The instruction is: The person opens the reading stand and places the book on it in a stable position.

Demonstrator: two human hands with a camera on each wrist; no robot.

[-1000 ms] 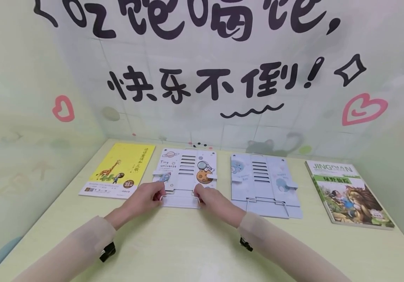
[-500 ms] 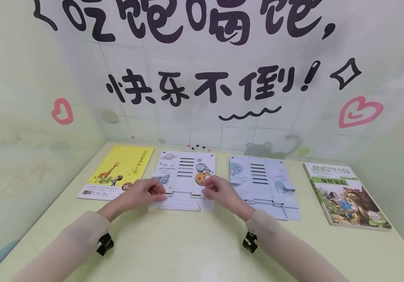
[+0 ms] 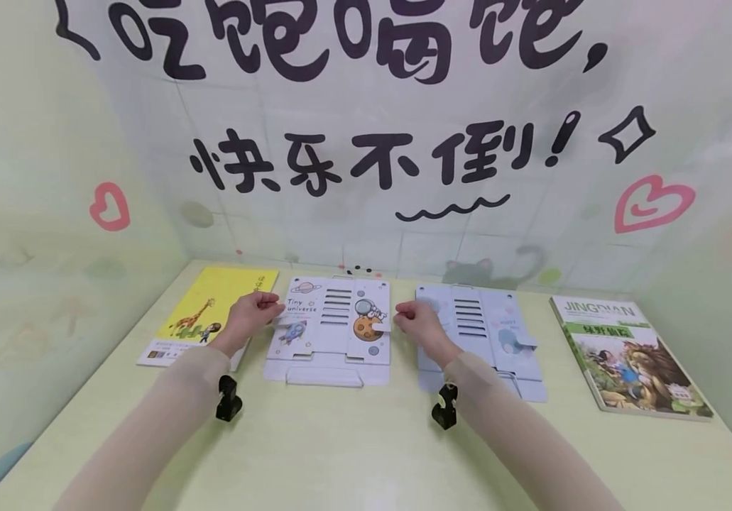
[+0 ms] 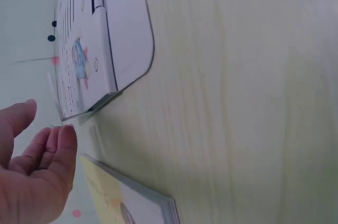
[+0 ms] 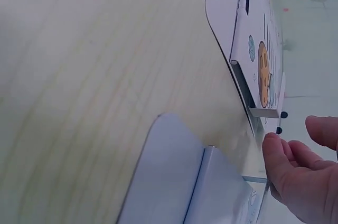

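Note:
A white book stand (image 3: 334, 342) with astronaut and rocket pictures lies folded on the table; a wire bracket (image 3: 324, 385) lies along its front. My left hand (image 3: 249, 319) is beside the stand's left edge, over the yellow book. At its right edge is my right hand (image 3: 419, 326), overlapping the pale blue book stand (image 3: 481, 351) in the head view. Both wrist views show a gap between thumb and fingers, with nothing held: the left hand (image 4: 39, 176) right by the stand's corner, the right hand (image 5: 303, 182) close to a small side clip (image 5: 264, 112).
The yellow book (image 3: 231, 282) with a giraffe lies at the left. Farther right is a green-and-white picture book (image 3: 634, 355). A printed wall (image 3: 366, 245) stands right behind the table (image 3: 353, 454).
Both hands have let go of the white stand's wire bracket, which now lies lower at the front. They have moved outward and back to the stand's sides.

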